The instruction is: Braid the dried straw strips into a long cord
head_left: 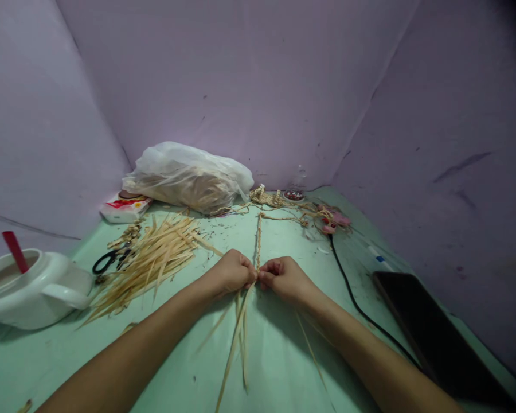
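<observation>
Carrying surface: the pale green surface [279, 367] is supporting everything listed below.
Plastic bag: the translucent bag [189, 178] is lying at the back, bulging with tan material.
Strip pile: the loose strips [155, 252] are spreading left of centre, with black-handled scissors [104, 263] lying at their left edge.
White vessel: the vessel [34, 298] is standing at far left, holding a brownish content and a red stick [15, 252].
Dark slab: the flat slab [430, 332] is lying at right, beside a black cable [348, 281].
Hands: the left hand [233, 269] is pinching the braid's lower end between thumb and curled fingers; the right hand [286, 278] is pinching narrowly at the same point, just beside it. Neither grip is opening wide.
Braid: the narrow braid [259, 238] is running away from the hands along the middle of the surface; whatever is anchoring its far end is not showing clearly. It is looking light, dry and pliable, not slippery; single strands are probably risking a split under hard pulling. The best hold is seemingly falling at the last crossing.
Free strands: thin strands [243, 332] are trailing toward the viewer below the grip.
</observation>
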Demonstrator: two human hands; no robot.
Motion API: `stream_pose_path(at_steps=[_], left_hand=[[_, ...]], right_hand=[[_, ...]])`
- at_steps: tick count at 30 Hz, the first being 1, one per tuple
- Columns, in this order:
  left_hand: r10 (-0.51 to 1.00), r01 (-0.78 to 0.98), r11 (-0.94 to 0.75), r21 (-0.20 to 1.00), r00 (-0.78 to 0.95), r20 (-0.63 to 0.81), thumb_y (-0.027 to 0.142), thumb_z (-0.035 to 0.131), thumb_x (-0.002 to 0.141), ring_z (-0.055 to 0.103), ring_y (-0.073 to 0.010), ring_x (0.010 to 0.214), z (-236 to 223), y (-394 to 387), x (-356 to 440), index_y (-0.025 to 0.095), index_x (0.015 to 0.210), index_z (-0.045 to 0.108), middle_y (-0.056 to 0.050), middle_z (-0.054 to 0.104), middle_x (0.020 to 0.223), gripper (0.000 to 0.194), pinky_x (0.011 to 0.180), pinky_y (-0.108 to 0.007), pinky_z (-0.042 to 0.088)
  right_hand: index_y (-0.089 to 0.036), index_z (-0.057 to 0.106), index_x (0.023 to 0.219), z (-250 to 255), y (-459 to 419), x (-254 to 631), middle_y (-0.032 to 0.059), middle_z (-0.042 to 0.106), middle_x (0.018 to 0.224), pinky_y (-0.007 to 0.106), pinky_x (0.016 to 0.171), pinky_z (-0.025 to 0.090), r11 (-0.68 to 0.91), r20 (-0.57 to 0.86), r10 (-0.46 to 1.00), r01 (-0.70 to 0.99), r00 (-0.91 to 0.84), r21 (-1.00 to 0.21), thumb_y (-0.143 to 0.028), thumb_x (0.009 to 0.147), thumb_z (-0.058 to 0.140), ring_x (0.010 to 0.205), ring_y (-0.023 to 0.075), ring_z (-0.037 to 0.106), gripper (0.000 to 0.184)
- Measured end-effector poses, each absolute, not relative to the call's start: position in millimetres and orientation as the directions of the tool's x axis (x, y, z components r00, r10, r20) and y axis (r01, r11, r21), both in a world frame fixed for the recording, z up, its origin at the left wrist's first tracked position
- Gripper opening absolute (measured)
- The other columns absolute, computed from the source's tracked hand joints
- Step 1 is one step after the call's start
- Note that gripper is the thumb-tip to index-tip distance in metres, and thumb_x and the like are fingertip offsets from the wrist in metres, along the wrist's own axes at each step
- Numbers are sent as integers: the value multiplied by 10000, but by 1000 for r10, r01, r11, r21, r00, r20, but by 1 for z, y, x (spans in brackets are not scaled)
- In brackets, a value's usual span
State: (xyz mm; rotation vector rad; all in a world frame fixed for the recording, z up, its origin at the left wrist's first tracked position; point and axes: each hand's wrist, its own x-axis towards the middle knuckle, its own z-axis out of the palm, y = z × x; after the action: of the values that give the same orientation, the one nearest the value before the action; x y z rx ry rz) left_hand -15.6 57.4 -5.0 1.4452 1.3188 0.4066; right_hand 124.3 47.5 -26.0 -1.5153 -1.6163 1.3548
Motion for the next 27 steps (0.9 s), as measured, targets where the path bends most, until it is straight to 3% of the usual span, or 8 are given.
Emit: stream_pose_path(at_steps=[5,9,14,18,22,25,27], left_hand=[[927,672,79,736,222,-302,164,490,527,369,-81,401,-7,58,-19,118,485,574,0,464,401,105,424,-212,255],[975,845,-64,531,165,-146,253,509,607,494,-135,533,6,41,-17,148,590,632,-42,577,548,163,484,-227,300],[960,934,-240,266,269,-76,222,417,710,576,-200,673,15,7,-2,169,818,644,-100,634,713,257,587,-275,380],[909,913,-379,149,398,-124,79,391,665,596,-219,683,9,-11,11,110,967,594,-142,637,754,365,623,-309,412],[872,881,-425,209,460,-167,129,426,675,596,-234,679,16,-5,6,111,842,634,-144,638,740,268,609,-314,413],[934,854,-276,440,346,-86,256,418,734,578,-197,632,27,15,-6,134,733,648,-111,629,681,260,577,-281,402],[984,762,-89,641,167,-62,240,434,726,548,-141,550,30,29,-12,133,873,630,-68,617,641,268,535,-241,387]], right_hand=[[-135,530,505,-29,45,122,-41,467,405,186,387,222,-203,-259,955,316,-146,-927,-155,579,515,371,41,325,79],[-133,517,506,-21,41,119,-36,497,404,188,352,162,-349,-371,923,177,-107,-920,-137,558,505,326,23,263,54],[-133,531,562,-17,39,120,-50,475,391,198,328,86,-441,-443,886,45,-137,-896,-140,546,509,296,21,218,29],[-132,513,567,-14,38,121,-30,532,456,192,327,82,-475,-462,863,-20,-204,-880,-132,545,510,303,15,235,23],[-134,509,552,-15,38,122,-51,472,405,190,320,79,-494,-479,846,-7,-236,-869,-144,558,499,288,15,213,15],[-144,504,534,-18,39,124,-75,372,329,191,314,95,-472,-463,852,22,-245,-881,-163,572,502,277,26,221,42],[-148,493,509,-20,40,124,-82,322,297,197,311,85,-452,-447,853,50,-268,-891,-178,581,506,269,29,203,79]])
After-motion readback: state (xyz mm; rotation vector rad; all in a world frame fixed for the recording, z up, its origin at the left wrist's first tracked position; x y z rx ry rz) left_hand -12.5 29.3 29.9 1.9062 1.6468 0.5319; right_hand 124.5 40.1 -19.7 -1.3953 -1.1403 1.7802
